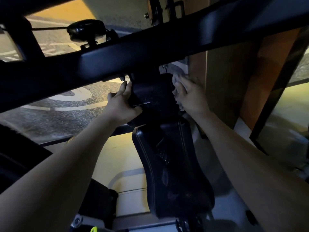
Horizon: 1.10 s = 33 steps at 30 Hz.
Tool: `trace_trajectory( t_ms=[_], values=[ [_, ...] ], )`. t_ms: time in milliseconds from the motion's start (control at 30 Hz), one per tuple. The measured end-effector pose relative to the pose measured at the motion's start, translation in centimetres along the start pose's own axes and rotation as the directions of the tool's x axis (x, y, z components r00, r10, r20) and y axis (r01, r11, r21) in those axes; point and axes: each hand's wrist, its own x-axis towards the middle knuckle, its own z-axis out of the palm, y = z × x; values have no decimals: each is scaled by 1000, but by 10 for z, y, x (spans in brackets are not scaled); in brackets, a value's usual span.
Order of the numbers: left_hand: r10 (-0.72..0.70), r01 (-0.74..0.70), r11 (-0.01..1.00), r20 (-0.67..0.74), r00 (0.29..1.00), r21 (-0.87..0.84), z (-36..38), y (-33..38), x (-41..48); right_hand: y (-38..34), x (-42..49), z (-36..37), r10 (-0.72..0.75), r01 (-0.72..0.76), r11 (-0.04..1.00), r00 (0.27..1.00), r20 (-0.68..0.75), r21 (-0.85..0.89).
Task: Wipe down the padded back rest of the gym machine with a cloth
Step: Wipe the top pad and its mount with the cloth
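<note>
The black padded back rest [173,166] of the gym machine runs down the middle of the view, with a smaller black pad [150,94] above it. My left hand [122,104] grips the left edge of that upper pad, thumb underneath. My right hand [189,96] presses a grey cloth [178,79] against the pad's right side, fingers spread over it. Most of the cloth is hidden under the hand.
A thick black frame bar [117,56] crosses the view just above the hands. An orange-brown panel [234,81] stands close on the right. A black knob [85,29] sits at upper left. Speckled floor with white and yellow markings [70,106] lies beyond.
</note>
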Motion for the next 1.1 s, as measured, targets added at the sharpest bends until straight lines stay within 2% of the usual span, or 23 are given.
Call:
trace_trajectory(
  t_ms=[133, 200, 367, 500, 767, 833, 933, 1100],
  values=[
    [33, -36, 994, 28, 999, 108, 1, -14, 2, 14, -8, -5, -85, 92, 991, 994, 73, -95],
    [39, -45, 990, 47, 998, 137, 1, -17, 4, 4, 4, -10, -136, 140, 985, 990, 46, -104],
    [52, -59, 976, 42, 998, 210, 7, -17, 5, -9, 15, -2, -117, 119, 992, 992, -55, 45],
    [39, -41, 967, 13, 999, 253, 15, -16, 6, 12, -8, 10, -91, 94, 995, 989, -120, 25],
    [31, -13, 965, -63, 998, 263, 25, -13, 6, 1, 12, 14, -182, 177, 983, 956, -231, -44],
    [21, 0, 963, -77, 997, 268, 28, -12, 8, 7, 0, 17, -189, 196, 981, 951, -243, 3],
    [18, 11, 959, -96, 995, 285, 31, -11, 10, 25, -24, 23, -218, 220, 975, 946, -240, -22],
    [-4, 31, 962, -100, 995, 272, 33, -8, 11, 12, 4, 21, -227, 231, 973, 938, -263, -14]
  ],
)
